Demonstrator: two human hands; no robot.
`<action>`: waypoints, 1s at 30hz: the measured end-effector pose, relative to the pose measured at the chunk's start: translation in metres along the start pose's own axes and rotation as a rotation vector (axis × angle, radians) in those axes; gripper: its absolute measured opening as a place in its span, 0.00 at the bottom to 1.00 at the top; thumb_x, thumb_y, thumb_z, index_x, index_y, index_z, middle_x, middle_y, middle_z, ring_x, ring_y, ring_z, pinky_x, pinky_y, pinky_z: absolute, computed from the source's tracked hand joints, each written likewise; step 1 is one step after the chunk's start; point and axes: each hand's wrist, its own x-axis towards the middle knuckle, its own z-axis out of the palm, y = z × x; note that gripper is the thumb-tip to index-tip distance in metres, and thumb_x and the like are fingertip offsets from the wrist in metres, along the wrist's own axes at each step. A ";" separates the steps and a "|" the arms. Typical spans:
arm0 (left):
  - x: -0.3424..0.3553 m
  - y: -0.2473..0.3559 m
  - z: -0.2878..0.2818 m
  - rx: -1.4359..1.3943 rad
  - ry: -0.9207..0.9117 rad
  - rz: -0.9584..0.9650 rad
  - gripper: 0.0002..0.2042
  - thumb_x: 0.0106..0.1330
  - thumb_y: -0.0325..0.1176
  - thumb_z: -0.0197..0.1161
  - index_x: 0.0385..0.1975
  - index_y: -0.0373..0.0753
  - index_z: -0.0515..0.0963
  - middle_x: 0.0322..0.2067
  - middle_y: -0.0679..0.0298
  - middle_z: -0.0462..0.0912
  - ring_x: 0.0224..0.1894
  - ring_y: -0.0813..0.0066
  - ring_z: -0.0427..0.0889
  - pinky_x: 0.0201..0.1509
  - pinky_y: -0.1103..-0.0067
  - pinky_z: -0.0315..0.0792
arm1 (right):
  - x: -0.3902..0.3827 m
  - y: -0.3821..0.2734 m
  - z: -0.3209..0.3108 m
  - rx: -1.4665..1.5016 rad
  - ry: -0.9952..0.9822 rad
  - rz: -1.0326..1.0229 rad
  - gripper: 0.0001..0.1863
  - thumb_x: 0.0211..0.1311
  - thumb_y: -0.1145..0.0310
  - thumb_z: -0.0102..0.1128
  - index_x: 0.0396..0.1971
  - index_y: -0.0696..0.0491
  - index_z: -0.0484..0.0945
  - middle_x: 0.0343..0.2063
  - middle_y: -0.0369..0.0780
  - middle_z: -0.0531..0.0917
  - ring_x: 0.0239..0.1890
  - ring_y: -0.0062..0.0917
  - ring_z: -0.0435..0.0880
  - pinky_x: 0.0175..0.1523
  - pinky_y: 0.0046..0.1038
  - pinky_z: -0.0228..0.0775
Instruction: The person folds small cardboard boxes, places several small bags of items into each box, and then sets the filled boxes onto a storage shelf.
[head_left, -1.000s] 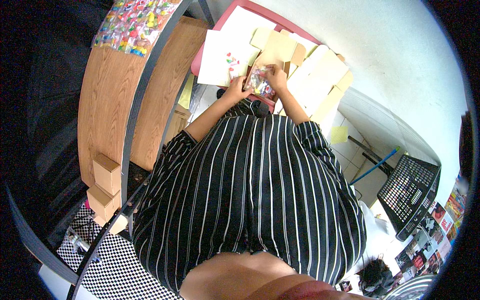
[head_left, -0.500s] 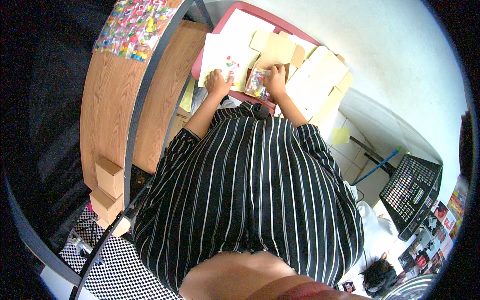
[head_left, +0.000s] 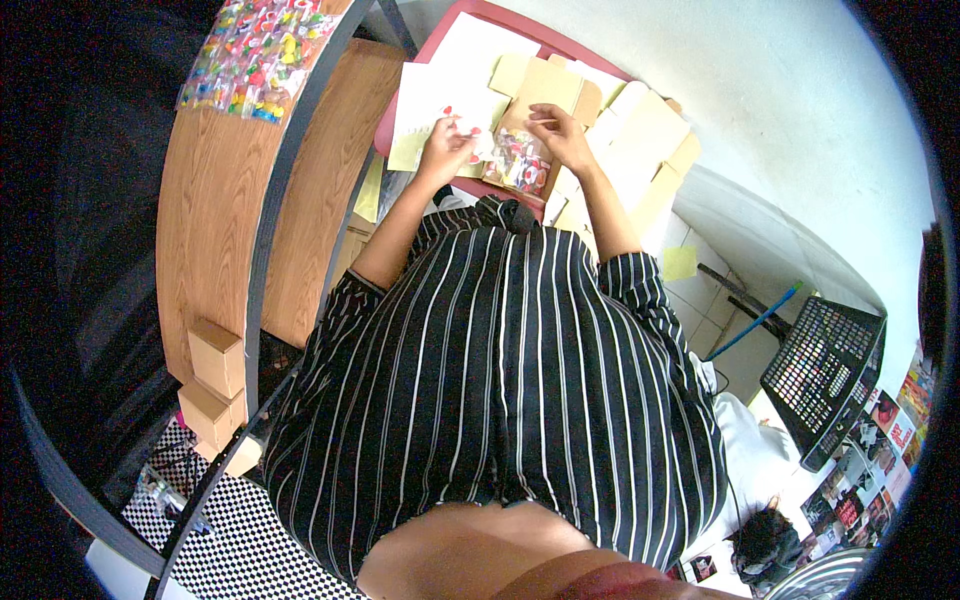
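My left hand [head_left: 448, 150] is over white paper [head_left: 460, 50] beside small red-and-white pieces [head_left: 476, 133], its fingers curled on something I cannot make out. My right hand [head_left: 560, 135] is open, fingers bent and apart, above an open cardboard box [head_left: 545, 85]. In that box lies a clear bag of small multicoloured pieces [head_left: 520, 160]. Pale cream card boxes [head_left: 635, 135] lie to its right, on a pink-red table [head_left: 450, 15].
A wooden shelf [head_left: 205, 200] at left holds packets of colourful pieces [head_left: 260, 60] and small brown boxes [head_left: 215, 355]. At right are a white wall, a black plastic basket [head_left: 825, 370], a blue pole [head_left: 750, 320] and a dark furry shape [head_left: 760, 530].
My left hand left the box edge, moved left onto the paper and has since curled its fingers. My right hand has lifted from the bag in the box and shifted upward.
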 end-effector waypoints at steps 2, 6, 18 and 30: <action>0.006 0.002 0.012 0.049 -0.077 0.032 0.23 0.54 0.23 0.58 0.48 0.32 0.57 0.37 0.56 0.74 0.38 0.74 0.76 0.39 0.80 0.71 | 0.003 -0.012 0.005 0.029 -0.172 0.000 0.19 0.47 0.69 0.60 0.42 0.56 0.72 0.36 0.42 0.77 0.37 0.27 0.77 0.42 0.26 0.70; 0.011 0.022 0.041 0.334 -0.081 0.140 0.27 0.52 0.30 0.62 0.49 0.32 0.57 0.41 0.52 0.71 0.38 0.71 0.75 0.41 0.75 0.70 | 0.014 -0.001 -0.007 -0.097 -0.230 -0.055 0.26 0.43 0.70 0.62 0.46 0.54 0.69 0.36 0.45 0.77 0.38 0.31 0.78 0.42 0.29 0.71; -0.015 -0.009 0.058 1.341 -0.477 0.442 0.36 0.48 0.52 0.58 0.55 0.38 0.58 0.55 0.55 0.60 0.57 0.60 0.57 0.57 0.59 0.49 | 0.025 0.029 -0.011 -0.804 -0.401 -0.131 0.22 0.39 0.79 0.56 0.41 0.57 0.70 0.33 0.51 0.77 0.37 0.42 0.76 0.42 0.34 0.69; -0.009 -0.020 0.052 1.371 -0.504 0.398 0.38 0.49 0.58 0.54 0.57 0.41 0.56 0.54 0.59 0.61 0.57 0.64 0.59 0.55 0.51 0.46 | -0.002 0.047 0.009 -0.988 -0.274 -0.230 0.26 0.42 0.76 0.56 0.47 0.57 0.65 0.38 0.49 0.70 0.45 0.42 0.71 0.48 0.33 0.66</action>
